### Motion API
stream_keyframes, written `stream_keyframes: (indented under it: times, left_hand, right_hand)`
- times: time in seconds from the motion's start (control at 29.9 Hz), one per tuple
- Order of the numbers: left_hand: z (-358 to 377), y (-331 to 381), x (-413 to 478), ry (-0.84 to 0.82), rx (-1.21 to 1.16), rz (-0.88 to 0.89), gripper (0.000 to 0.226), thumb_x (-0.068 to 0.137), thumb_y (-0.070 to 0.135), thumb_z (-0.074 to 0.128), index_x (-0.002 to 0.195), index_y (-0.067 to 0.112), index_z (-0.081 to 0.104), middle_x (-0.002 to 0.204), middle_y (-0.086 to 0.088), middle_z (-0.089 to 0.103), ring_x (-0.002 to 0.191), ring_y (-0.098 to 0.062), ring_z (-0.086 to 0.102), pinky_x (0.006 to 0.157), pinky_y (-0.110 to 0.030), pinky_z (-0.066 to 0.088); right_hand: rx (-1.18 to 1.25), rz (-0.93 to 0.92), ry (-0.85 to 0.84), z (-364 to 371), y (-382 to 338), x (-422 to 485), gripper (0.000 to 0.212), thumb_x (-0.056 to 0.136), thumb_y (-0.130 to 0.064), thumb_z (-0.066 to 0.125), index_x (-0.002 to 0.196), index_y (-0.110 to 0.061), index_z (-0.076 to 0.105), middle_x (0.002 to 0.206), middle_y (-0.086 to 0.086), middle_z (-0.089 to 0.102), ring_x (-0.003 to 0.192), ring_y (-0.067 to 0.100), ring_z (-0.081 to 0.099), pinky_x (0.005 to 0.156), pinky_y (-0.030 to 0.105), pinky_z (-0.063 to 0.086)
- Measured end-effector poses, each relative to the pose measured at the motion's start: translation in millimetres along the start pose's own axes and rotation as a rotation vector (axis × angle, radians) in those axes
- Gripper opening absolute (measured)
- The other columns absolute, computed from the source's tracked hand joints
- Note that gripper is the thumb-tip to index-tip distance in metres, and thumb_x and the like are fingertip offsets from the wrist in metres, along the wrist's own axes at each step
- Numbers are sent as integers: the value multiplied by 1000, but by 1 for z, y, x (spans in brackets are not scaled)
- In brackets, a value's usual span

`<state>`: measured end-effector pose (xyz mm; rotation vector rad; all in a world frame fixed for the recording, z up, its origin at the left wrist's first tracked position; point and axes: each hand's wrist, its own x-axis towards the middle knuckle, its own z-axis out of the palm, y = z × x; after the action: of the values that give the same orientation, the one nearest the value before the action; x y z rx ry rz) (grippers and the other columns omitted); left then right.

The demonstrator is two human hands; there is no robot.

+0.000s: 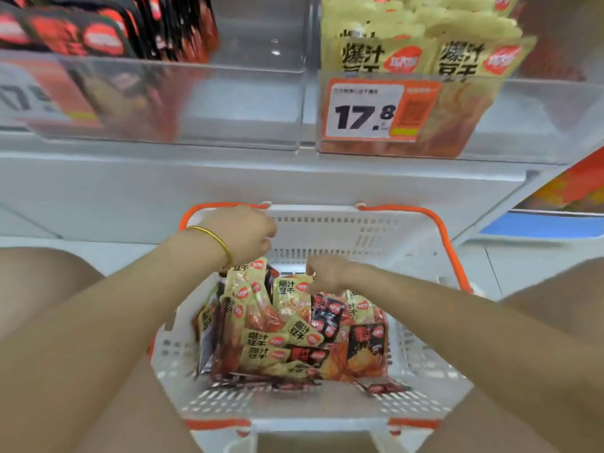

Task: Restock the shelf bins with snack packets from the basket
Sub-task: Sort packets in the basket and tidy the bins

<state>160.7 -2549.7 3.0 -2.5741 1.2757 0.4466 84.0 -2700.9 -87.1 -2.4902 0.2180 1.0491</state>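
A white basket point(330, 410) with orange handles sits low in front of me, holding several yellow and black snack packets point(294, 338). My left hand point(243, 235) grips a yellow packet point(243, 279) by its top, lifted above the pile. My right hand point(327, 273) pinches the top edge of another yellow packet point(292, 295) in the basket. Above, a clear shelf bin point(539, 125) on the right holds upright yellow packets point(425, 57). The clear bin point(245, 103) on the left holds black-and-red packets point(108, 34) in its left part.
An orange price tag point(376, 109) reading 17.8 hangs on the front of the right bin. A white shelf ledge point(261, 178) runs between the bins and the basket. My knees flank the basket at both sides.
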Motion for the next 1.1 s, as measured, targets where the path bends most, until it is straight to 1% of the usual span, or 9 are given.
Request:
stream_keyframes:
  times: [0.1, 0.2, 0.3, 0.43, 0.57, 0.67, 0.87, 1.0, 1.1]
  left_hand:
    - [7, 0, 9, 3, -11, 1, 29, 93, 27, 41, 114, 20, 60, 131, -10, 55, 110, -28, 56, 86, -35, 48]
    - [7, -1, 14, -53, 7, -2, 31, 96, 27, 40, 121, 19, 56, 131, -9, 54, 111, -27, 56, 83, -33, 46]
    - [8, 1, 20, -116, -22, -1, 33, 97, 29, 41, 127, 17, 51, 129, -7, 54, 114, -25, 54, 90, -37, 48]
    - [7, 11, 27, -155, -106, 16, 39, 96, 27, 48, 132, 15, 45, 131, -8, 51, 117, -25, 52, 94, -36, 46]
    - [-6, 28, 27, -157, -379, 71, 38, 92, 31, 56, 126, 15, 51, 122, -4, 56, 112, -22, 54, 89, -29, 42]
    - [-33, 40, 16, -16, -574, 92, 18, 91, 25, 60, 101, 11, 60, 89, 0, 56, 86, -18, 57, 72, -28, 41]
    - [-108, 66, 0, 266, -927, 128, 16, 88, 15, 63, 75, 21, 57, 74, 4, 57, 60, -10, 61, 62, -29, 57]
    - [-167, 89, 3, 606, -1101, 149, 7, 89, 15, 61, 95, 17, 57, 72, -3, 60, 58, -10, 61, 56, -30, 56]
    - [-199, 92, 21, 937, -702, 131, 19, 90, 24, 57, 108, 18, 56, 83, 4, 60, 79, -15, 58, 74, -30, 47]
  right_hand:
    - [64, 33, 45, 46, 11, 43, 68, 95, -25, 56, 149, -6, 19, 148, 15, 35, 127, 30, 46, 104, 40, 40]
    - [164, 77, 117, 71, 13, 61, 48, 92, -20, 58, 134, -6, 40, 130, 12, 51, 114, 27, 53, 95, 38, 46]
    - [280, 62, 122, 65, 14, 57, 10, 90, -20, 63, 86, -14, 57, 91, 1, 53, 80, 13, 55, 81, 30, 47]
    - [370, -10, 103, 13, 17, 23, 30, 90, -13, 63, 116, 2, 60, 111, 14, 60, 99, 27, 61, 90, 41, 52]
    - [510, -130, 131, -45, 16, -39, 5, 89, -8, 63, 85, -9, 61, 84, 8, 62, 73, 18, 60, 73, 33, 57]
    - [678, -162, 209, -70, 22, -89, 4, 87, -8, 65, 86, -10, 62, 80, 4, 62, 71, 13, 61, 72, 28, 56]
    - [890, -218, 286, -105, 40, -168, 32, 81, -8, 69, 112, -11, 63, 105, 11, 71, 93, 25, 66, 84, 37, 52]
    - [1016, -347, 533, -140, 54, -218, 25, 69, -17, 66, 94, -15, 66, 79, 3, 68, 68, 17, 60, 64, 27, 50]
    - [1141, -392, 892, -179, 75, -245, 9, 80, -11, 63, 87, -16, 63, 74, -2, 67, 64, 11, 63, 57, 24, 53]
